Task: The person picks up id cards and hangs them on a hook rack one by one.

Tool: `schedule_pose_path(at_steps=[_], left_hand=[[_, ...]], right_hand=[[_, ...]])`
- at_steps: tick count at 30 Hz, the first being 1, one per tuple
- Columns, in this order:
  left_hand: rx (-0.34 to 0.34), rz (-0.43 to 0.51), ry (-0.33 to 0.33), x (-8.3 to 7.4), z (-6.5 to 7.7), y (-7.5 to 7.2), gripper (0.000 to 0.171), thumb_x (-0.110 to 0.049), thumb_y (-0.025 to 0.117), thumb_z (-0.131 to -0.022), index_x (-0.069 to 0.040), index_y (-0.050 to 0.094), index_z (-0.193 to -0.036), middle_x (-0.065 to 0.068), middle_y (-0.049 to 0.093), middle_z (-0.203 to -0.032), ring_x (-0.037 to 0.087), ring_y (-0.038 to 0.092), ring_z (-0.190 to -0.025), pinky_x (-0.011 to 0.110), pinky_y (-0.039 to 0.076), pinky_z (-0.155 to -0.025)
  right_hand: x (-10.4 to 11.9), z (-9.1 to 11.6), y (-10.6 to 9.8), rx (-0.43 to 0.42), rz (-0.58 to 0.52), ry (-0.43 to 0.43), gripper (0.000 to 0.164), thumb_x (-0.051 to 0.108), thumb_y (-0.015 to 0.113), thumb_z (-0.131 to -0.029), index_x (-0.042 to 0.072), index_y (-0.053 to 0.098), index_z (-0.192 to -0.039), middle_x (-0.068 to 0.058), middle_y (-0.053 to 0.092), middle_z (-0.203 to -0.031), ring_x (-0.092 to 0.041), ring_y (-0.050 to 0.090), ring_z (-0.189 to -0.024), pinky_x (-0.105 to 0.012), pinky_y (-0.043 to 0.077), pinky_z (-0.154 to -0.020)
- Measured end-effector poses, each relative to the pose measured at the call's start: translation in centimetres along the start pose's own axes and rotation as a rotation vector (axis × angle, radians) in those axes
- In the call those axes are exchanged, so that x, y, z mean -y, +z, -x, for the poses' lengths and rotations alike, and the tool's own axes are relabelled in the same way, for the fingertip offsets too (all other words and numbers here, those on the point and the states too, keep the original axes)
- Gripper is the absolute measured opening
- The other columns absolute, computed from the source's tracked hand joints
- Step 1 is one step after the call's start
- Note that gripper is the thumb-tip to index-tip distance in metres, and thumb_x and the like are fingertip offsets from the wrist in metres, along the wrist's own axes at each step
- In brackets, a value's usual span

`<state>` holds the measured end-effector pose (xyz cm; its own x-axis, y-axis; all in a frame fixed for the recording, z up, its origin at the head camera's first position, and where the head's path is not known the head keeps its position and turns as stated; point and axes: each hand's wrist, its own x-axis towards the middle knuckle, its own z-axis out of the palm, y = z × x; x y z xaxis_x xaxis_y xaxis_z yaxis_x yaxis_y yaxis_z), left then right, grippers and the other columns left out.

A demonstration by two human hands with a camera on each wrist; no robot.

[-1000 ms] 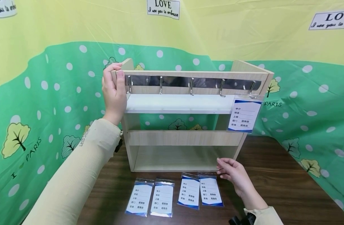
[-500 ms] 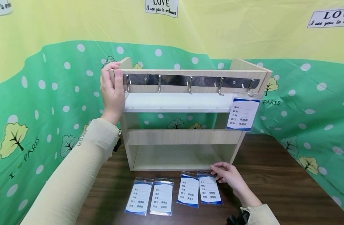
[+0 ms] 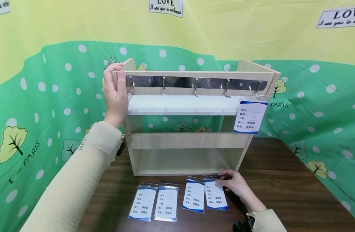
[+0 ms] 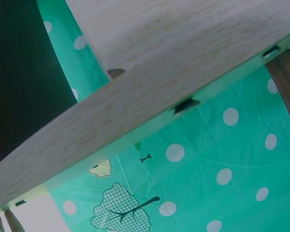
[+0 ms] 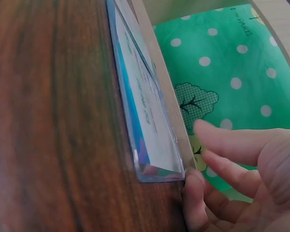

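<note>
My left hand (image 3: 115,95) grips the upper left corner of a light wooden shelf (image 3: 187,140), thumb on the front and fingers around the side. Its fingertips (image 4: 12,222) show at the lower left of the left wrist view. My right hand (image 3: 235,185) is at the upper right corner of the rightmost flat badge holder (image 3: 216,195), a clear sleeve with a blue-and-white card. In the right wrist view one fingertip touches the corner of a badge holder (image 5: 147,111), thumb and fingers apart. Another badge holder (image 3: 251,117) hangs from the rightmost hook.
Three more badge holders lie left of it: one close by (image 3: 193,195), then a pair, the right one (image 3: 166,203) beside the left one (image 3: 143,202). A metal hook rail (image 3: 177,81) spans the shelf's top. Dark wooden tabletop (image 3: 296,187); green and yellow patterned cloth (image 3: 64,71) behind.
My right hand has moved left and slightly down, from beside the rightmost lying badge holder onto its top corner. The left hand keeps its grip on the shelf; the view shifted slightly.
</note>
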<state>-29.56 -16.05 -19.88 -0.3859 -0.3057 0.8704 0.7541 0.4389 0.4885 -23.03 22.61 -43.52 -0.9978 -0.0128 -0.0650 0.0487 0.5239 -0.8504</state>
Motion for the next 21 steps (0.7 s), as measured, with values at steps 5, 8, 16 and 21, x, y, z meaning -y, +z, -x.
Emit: schedule_pose_path(at_steps=[5, 8, 16, 21], left_hand=[[0.004, 0.003, -0.003, 0.12, 0.03, -0.08, 0.032, -0.027, 0.043, -0.102, -0.002, 0.051, -0.120, 0.004, 0.058, -0.133, 0.010, 0.050, -0.110, 0.026, 0.043, -0.091], [0.008, 0.000, -0.006, 0.11, 0.05, -0.08, 0.032, -0.028, 0.042, -0.102, -0.003, 0.051, -0.120, 0.003, 0.058, -0.133, 0.010, 0.050, -0.110, 0.026, 0.043, -0.091], [0.009, 0.006, -0.003, 0.10, -0.02, 0.05, 0.032, -0.028, 0.042, -0.102, -0.003, 0.052, -0.120, 0.004, 0.058, -0.133, 0.010, 0.050, -0.110, 0.026, 0.044, -0.090], [0.007, 0.008, -0.010, 0.06, -0.04, -0.03, 0.031, -0.027, 0.042, -0.102, -0.003, 0.052, -0.120, 0.004, 0.058, -0.133, 0.010, 0.051, -0.110, 0.025, 0.045, -0.089]], right_hand=[[0.02, 0.11, 0.02, 0.019, 0.051, -0.029, 0.049, -0.001, 0.082, -0.070, -0.009, 0.064, -0.115, -0.026, 0.061, -0.114, -0.018, 0.055, -0.066, -0.031, 0.050, -0.058], [0.11, 0.17, 0.06, 0.028, 0.112, -0.043, 0.052, -0.004, 0.083, -0.068, -0.008, 0.064, -0.116, -0.027, 0.060, -0.120, -0.022, 0.058, -0.069, -0.035, 0.052, -0.063], [0.65, 0.43, -0.40, 0.119, 0.295, -0.101, 0.049, 0.005, 0.087, -0.066, -0.002, 0.069, -0.112, -0.028, 0.052, -0.124, -0.041, 0.050, -0.113, -0.062, 0.040, -0.097], [0.73, 0.42, -0.59, 0.145, 0.324, -0.094, 0.047, 0.008, 0.088, -0.066, 0.000, 0.067, -0.107, -0.025, 0.051, -0.121, -0.035, 0.050, -0.106, -0.056, 0.043, -0.094]])
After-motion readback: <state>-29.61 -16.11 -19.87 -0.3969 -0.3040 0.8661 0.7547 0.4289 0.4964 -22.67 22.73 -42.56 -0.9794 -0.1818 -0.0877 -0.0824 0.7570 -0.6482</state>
